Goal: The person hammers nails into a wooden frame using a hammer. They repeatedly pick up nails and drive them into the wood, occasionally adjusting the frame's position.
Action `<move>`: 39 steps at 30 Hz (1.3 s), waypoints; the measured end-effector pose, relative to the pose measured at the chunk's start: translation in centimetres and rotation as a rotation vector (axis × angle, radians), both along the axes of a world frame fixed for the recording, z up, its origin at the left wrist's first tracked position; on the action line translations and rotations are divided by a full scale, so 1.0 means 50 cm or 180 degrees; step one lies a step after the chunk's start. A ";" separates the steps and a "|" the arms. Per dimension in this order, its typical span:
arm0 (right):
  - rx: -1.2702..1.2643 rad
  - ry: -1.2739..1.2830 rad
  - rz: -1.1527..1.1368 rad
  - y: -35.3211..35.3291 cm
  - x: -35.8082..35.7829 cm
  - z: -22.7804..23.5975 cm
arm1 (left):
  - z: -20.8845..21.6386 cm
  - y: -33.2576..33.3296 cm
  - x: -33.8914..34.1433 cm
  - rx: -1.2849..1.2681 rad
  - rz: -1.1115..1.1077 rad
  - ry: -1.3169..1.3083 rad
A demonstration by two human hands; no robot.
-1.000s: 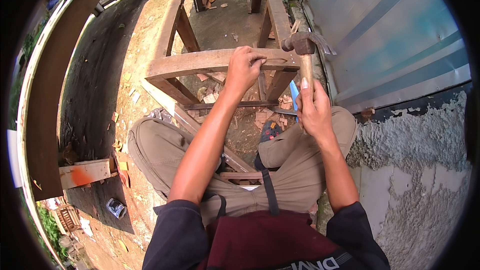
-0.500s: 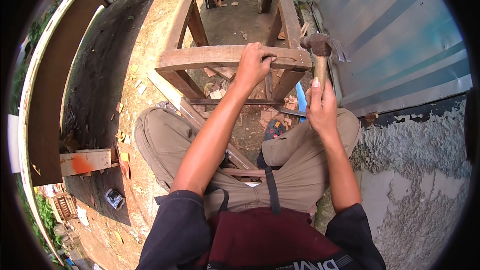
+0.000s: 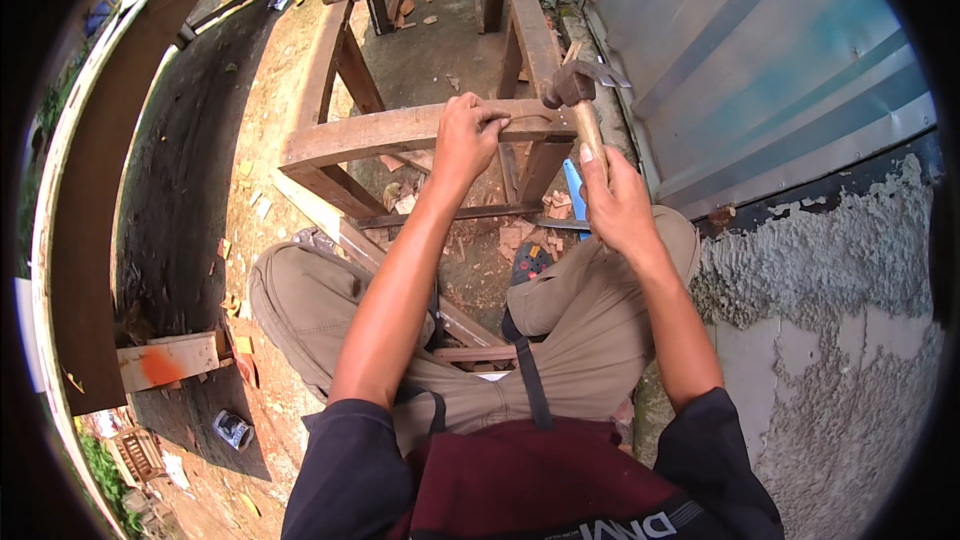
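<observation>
My right hand (image 3: 618,198) is closed around the wooden handle of a claw hammer (image 3: 574,87), thumb along the handle. The hammer's dark head is at the right end of a wooden stool-like frame's near rail (image 3: 370,134); whether it touches the wood I cannot tell. My left hand (image 3: 467,137) rests on that rail with its fingers pinched. From its fingertips a thin brown rod (image 3: 528,117), bent near its end, lies along the rail toward the hammer. It may be a bent nail, but it is too small to be sure.
A blue saw-like blade (image 3: 575,190) leans beside the frame's right leg. Wood chips (image 3: 514,237) litter the ground below. Corrugated metal sheeting (image 3: 760,50) and a rough wall (image 3: 810,240) stand at the right. A long board (image 3: 85,240) borders the left, near a can (image 3: 233,430).
The hammer has come a little closer to the rail's right end, its head lower against the wood. My left hand keeps its pinch on the rail. The whole view has shifted slightly.
</observation>
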State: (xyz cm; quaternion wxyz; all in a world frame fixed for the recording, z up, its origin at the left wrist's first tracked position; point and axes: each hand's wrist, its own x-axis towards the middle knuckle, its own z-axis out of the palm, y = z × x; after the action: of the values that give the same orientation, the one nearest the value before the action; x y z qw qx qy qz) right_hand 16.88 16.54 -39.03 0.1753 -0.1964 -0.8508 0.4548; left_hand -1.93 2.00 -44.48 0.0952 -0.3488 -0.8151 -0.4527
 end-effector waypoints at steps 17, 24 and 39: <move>-0.0473 -0.0069 -0.0384 0.004 0.029 0.047 | -0.004 -0.003 0.001 0.0067 -0.0133 0.0089; -0.0636 -0.0242 -0.0272 -0.014 0.029 -0.018 | -0.022 -0.019 0.003 0.0349 -0.0470 0.0716; 0.0285 -0.0345 0.0213 -0.021 0.000 0.044 | -0.034 -0.027 -0.010 0.0053 -0.0635 0.1517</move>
State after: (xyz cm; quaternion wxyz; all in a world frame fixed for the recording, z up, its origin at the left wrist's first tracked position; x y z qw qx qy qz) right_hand 16.87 15.51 -36.82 0.1223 -0.1840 -0.8846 0.4106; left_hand -2.44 0.63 -46.16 0.2423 -0.5235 -0.7274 -0.3716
